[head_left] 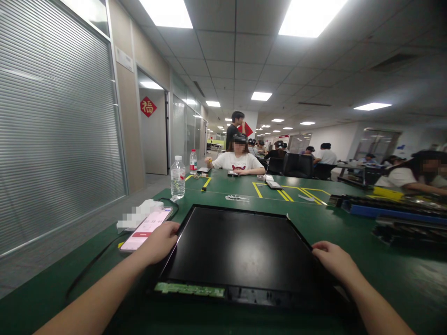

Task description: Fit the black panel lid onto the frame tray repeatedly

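A flat black display panel [240,251] lies in front of me, with a green circuit board strip [190,289] along its near edge. My left hand [163,242] grips the panel's left side, its fingertips hidden behind the frame. On the opposite side my right hand [331,258] is closed on the right edge, thumb on top and the other fingers out of sight beneath. Just left of my left hand rests a phone [145,230] with a lit pink and white screen.
The green table [223,186] carries yellow tape lines. A clear water bottle [178,179] and a red-capped bottle [193,163] stand beyond the phone. Dark frame strips [387,207] are stacked at right. Across the table sits a person [240,162]. A black cable [94,260] runs at left.
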### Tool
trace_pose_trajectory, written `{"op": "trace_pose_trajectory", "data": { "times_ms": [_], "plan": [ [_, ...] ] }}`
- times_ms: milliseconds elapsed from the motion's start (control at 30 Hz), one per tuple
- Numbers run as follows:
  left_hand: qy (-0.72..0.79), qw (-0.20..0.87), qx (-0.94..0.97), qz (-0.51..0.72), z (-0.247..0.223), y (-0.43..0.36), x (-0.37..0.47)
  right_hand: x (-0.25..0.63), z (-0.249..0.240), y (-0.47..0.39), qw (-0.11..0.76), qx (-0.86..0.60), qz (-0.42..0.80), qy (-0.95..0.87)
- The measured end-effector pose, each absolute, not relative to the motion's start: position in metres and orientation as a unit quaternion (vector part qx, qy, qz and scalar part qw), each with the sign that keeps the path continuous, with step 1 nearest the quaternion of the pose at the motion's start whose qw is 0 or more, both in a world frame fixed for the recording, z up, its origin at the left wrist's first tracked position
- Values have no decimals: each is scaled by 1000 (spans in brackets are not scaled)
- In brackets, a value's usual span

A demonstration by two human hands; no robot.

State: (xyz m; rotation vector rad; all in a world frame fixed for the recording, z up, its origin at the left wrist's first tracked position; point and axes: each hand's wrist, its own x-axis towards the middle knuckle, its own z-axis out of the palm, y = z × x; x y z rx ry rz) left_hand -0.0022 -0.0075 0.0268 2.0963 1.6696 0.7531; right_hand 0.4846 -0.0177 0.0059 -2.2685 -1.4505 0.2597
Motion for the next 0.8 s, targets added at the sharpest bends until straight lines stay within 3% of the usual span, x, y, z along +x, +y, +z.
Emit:
{"op": "trace_pose_trajectory", "data": {
  "times_ms": [300, 567, 800],
  "plan": [
    [605, 463, 491, 423, 34, -12, 9, 483, 6, -18, 206, -823, 89, -521],
    [572, 561, 327, 501, 38, -10, 18, 484, 7, -18, 194, -824, 92, -524],
    [512, 614, 317, 510, 32, -4, 18, 484, 8, -17, 191, -825, 100, -522]
  ]
}}
